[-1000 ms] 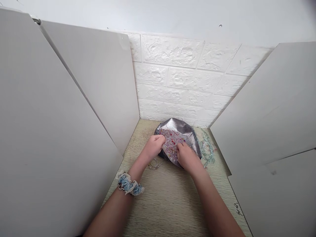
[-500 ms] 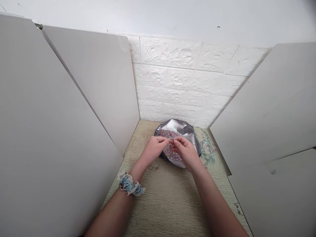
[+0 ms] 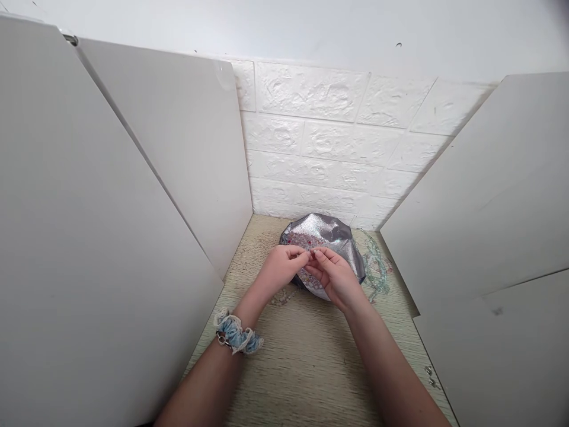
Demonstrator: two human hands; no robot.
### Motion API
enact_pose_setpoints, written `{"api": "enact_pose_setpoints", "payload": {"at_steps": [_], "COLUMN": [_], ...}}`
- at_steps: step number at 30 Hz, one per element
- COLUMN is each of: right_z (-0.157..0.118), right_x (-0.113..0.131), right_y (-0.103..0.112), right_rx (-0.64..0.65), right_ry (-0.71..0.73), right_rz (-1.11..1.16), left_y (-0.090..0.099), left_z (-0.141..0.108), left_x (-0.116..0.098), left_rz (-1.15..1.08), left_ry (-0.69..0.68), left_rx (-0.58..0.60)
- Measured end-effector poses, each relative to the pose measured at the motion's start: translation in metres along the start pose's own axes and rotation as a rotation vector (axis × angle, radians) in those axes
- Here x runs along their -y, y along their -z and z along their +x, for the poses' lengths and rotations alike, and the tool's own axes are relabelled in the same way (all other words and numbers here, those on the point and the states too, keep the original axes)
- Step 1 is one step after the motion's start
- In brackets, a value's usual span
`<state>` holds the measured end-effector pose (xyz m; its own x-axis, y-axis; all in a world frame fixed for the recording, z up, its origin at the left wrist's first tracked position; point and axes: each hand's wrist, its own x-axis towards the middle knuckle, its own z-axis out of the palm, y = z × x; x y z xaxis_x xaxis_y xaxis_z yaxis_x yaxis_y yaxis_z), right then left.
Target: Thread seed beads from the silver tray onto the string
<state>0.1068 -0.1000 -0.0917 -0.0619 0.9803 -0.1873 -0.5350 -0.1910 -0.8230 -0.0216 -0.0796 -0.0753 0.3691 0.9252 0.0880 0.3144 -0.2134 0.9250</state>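
Note:
My left hand [image 3: 284,264] and my right hand [image 3: 336,275] meet fingertip to fingertip above a silvery bag [image 3: 340,237]. Both are closed in a pinch, and what lies between the fingers is too small to make out. Many small pink, white and red beads [image 3: 304,240] lie in the bag's opening, partly covered by my hands. Beside my left wrist, a string of pale beads [image 3: 281,296] rests on the tabletop. A blue scrunchie with lace edges [image 3: 237,333] circles my left wrist.
Strands of pale green beads [image 3: 376,267] lie on the wooden tabletop [image 3: 306,367] right of the bag. White panels stand at left [image 3: 186,148] and right [image 3: 498,196]. A white brick-pattern wall [image 3: 320,139] closes off the back. Small metal bits [image 3: 430,376] sit near the right edge.
My fingertips stay together over the beads, with the right hand's fingers turned slightly. The whole view has shifted a little.

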Motion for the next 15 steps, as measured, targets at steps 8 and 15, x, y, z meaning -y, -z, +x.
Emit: {"api": "enact_pose_setpoints", "payload": {"at_steps": [8, 15], "right_z": [0.0003, 0.0006], "right_x": [-0.0013, -0.0029], "right_y": [0.0000, 0.0005], "right_rx": [-0.007, -0.008], "right_ry": [0.001, -0.009], "right_rz": [0.024, 0.085], "left_y": [0.0011, 0.0017], "left_z": [-0.0026, -0.0031], "left_x": [-0.0017, -0.0046], "left_rz": [0.049, 0.058], "left_ry": [-0.016, -0.014], "left_rx": [-0.006, -0.006]}}
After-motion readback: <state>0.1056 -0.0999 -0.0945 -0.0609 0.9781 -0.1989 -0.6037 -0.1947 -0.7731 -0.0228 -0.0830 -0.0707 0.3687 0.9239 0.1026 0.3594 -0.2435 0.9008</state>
